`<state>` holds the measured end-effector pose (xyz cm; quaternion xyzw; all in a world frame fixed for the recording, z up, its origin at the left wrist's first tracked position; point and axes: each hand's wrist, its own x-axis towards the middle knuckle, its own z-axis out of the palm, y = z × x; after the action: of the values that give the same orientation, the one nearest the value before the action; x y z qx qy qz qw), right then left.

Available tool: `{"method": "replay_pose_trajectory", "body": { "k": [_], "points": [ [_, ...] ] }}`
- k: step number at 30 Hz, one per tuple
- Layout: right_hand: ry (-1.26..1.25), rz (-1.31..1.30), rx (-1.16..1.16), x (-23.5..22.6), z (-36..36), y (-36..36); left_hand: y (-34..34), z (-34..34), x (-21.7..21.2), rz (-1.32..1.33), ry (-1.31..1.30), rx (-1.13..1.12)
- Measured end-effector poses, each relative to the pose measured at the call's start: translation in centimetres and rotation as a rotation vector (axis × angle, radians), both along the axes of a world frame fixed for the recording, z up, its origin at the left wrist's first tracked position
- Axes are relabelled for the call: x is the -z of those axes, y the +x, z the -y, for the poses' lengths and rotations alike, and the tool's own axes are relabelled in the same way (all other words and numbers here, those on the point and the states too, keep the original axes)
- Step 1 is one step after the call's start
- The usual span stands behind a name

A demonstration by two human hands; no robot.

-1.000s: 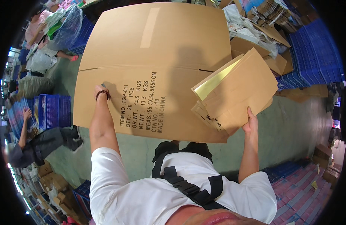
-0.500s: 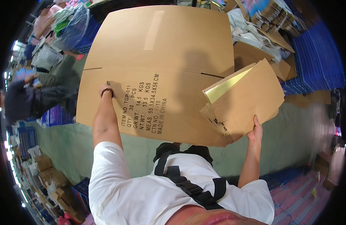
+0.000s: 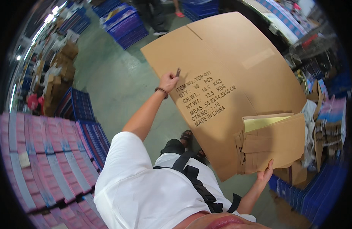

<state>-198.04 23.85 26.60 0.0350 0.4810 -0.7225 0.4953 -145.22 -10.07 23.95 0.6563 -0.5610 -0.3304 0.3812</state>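
A large flattened cardboard carton [image 3: 210, 49] with black printing is stretched out before me, tilted. My left hand [image 3: 168, 81], with a dark beaded bracelet at the wrist, is closed on a short dark pen-like stick [image 3: 178, 72] at the carton's left edge. Whether those fingers also grip the carton is hidden. My right hand [image 3: 264, 174] is closed on the lower edge of several smaller cardboard sheets [image 3: 284, 137], thumb on top. These lie over the carton's near right corner, and a yellow sheet [image 3: 262, 122] shows among them.
Pink packages [image 3: 42, 160] are stacked on the left beside blue crates [image 3: 75, 105]. Another blue crate [image 3: 126, 26] stands on the green floor [image 3: 103, 68], near a person's legs [image 3: 155, 17]. More blue crates [image 3: 317, 198] and cardboard scraps [image 3: 298, 173] lie at the right.
My view has swung left, bringing the pink packages into sight. The carton has turned clockwise in view and its far end now points right. Both hands keep their holds.
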Motion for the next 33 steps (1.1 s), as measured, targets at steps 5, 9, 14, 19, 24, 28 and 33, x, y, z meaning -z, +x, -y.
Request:
{"method": "replay_pose_trajectory", "body": {
  "k": [5,9,14,19,24,28,33],
  "points": [
    [-0.005,-0.047,-0.271,0.4,6.4,0.5,12.5,-13.4,6.3,0.145,0.269,-0.318],
    [-0.063,0.014,-0.522,0.2,11.9,6.3,21.9,-26.4,12.7,0.377,0.765,-0.384],
    [0.029,-0.044,-0.611,0.0,21.4,20.3,30.3,-38.0,17.0,0.995,1.112,0.458],
    [0.080,-0.018,-0.638,-2.0,31.3,38.2,38.4,-40.5,14.6,0.399,1.124,-0.108],
    [-0.003,0.111,-0.795,-3.7,37.7,50.8,46.1,-34.4,13.0,-0.081,1.016,-0.779],
    [0.014,0.090,-0.851,-2.6,43.7,56.7,50.8,-26.1,13.1,-0.290,0.704,-0.860],
    [0.040,0.096,-0.853,0.1,53.8,62.4,56.8,-14.8,12.9,-0.325,0.646,-0.818]
  ]
}}
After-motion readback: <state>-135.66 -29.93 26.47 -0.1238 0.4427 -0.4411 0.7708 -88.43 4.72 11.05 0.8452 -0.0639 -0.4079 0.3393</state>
